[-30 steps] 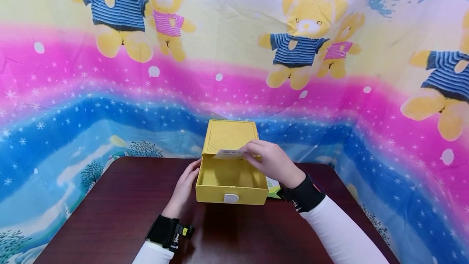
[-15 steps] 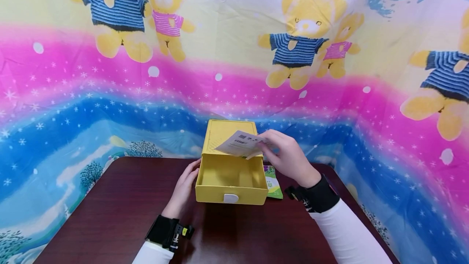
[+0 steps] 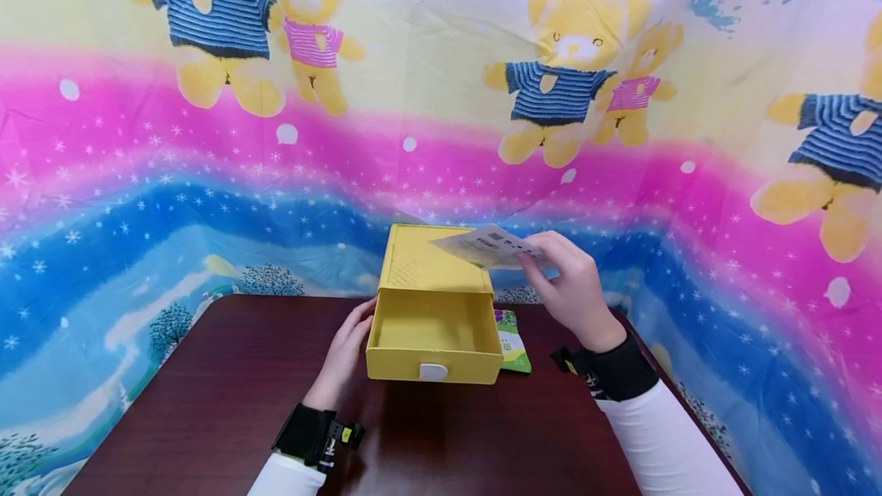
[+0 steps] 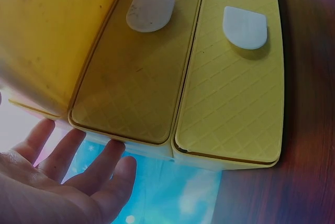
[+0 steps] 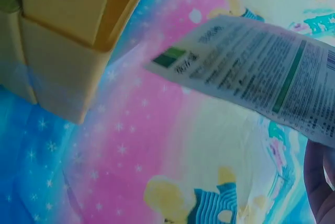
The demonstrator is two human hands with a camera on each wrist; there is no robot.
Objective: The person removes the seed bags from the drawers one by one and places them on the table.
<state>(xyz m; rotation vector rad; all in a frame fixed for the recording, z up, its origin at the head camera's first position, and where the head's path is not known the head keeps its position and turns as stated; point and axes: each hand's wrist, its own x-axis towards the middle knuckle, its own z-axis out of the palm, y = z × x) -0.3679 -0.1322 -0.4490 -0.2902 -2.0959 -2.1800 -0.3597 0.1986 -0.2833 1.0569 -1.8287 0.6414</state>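
A yellow drawer cabinet [image 3: 420, 259] stands on the table, its top drawer [image 3: 434, 321] pulled out and bare inside. My left hand [image 3: 347, 347] rests along the cabinet's left side, fingers extended; the left wrist view shows the fingertips [image 4: 116, 148] against its side edge, beside the closed lower drawers [image 4: 230, 98]. Up and right of the open drawer, my right hand [image 3: 572, 289] pinches a flat printed packet [image 3: 485, 247] by one end. Dense text and a green stripe cover the packet's [image 5: 246, 72] face in the right wrist view.
A green and white packet [image 3: 513, 343] lies on the dark wooden table [image 3: 262, 381], right beside the cabinet. A cloth backdrop [image 3: 427, 121] with teddy bears hangs close behind the table. The open drawer juts toward me, with a white tab [image 3: 433, 372] on its front.
My right hand has lifted the printed packet from over the drawer, moving it up and right. The green packet beside the cabinet has come into fuller view. My left hand stays in place.
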